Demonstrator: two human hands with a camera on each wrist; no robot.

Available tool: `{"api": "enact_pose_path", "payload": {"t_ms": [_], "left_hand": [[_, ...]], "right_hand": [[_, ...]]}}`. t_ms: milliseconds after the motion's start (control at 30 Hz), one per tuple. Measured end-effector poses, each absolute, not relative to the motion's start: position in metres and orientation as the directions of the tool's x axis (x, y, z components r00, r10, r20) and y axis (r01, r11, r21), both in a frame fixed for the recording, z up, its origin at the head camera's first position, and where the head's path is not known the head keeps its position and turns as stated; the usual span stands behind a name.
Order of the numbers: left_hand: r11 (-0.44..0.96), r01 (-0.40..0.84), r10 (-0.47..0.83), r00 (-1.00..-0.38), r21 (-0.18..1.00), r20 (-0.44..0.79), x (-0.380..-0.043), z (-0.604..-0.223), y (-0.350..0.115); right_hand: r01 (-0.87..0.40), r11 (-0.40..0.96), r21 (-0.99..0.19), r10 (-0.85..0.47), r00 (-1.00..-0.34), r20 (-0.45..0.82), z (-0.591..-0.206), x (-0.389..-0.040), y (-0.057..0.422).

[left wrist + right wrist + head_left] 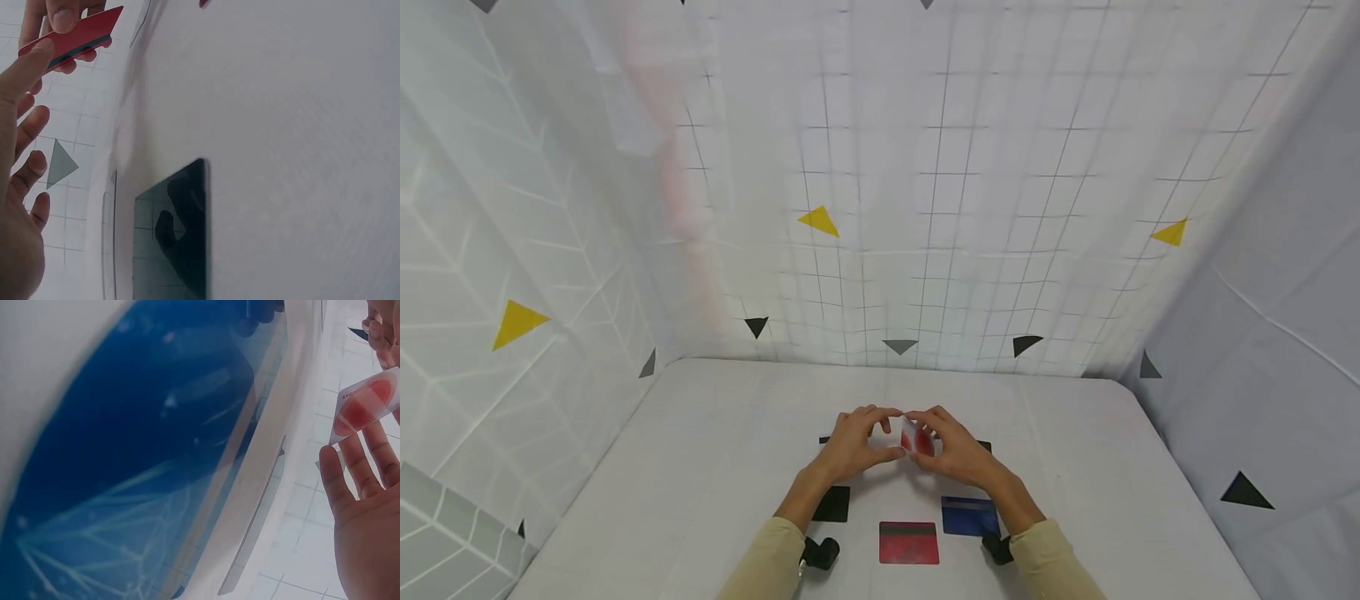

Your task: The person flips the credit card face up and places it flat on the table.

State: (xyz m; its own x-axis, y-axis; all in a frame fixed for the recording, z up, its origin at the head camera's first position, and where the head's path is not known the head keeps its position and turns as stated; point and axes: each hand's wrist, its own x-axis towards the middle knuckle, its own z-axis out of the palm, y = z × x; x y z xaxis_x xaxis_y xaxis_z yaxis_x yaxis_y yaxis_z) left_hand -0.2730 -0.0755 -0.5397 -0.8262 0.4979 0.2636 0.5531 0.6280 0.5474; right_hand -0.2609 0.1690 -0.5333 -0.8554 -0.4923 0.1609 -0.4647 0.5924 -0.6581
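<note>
Tan sleeves [766,557] on my arms are closest. One card [920,439] is up off the table [700,467]. My right hand [960,450] pinches it, thumb on one side, fingers on the other. My left hand [850,447], fingers bent, grips its left edge. Nearer me lies a red card [909,546].

- what stands behind the white table [1075,500]?
- a white sheet [895,167] with thin grid lines, two yellow triangles [822,222] on it.
- and at the sides?
- more sheeting [1262,333]; a third yellow triangle [516,326] left, a black triangle [1243,492] right.
</note>
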Motion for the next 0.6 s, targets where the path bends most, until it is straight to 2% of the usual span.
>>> {"api": "enact_pose_path", "payload": {"t_ms": [600], "left_hand": [[0.625, 0.568, 0.517, -0.815, 0.536, 0.261, -0.2792, -0.5346, -0.0777]], "right_hand": [[-0.439, 0.64, -0.631, -0.479, -0.87, 0.12, -0.5279, -0.2638, 0.1636]]}}
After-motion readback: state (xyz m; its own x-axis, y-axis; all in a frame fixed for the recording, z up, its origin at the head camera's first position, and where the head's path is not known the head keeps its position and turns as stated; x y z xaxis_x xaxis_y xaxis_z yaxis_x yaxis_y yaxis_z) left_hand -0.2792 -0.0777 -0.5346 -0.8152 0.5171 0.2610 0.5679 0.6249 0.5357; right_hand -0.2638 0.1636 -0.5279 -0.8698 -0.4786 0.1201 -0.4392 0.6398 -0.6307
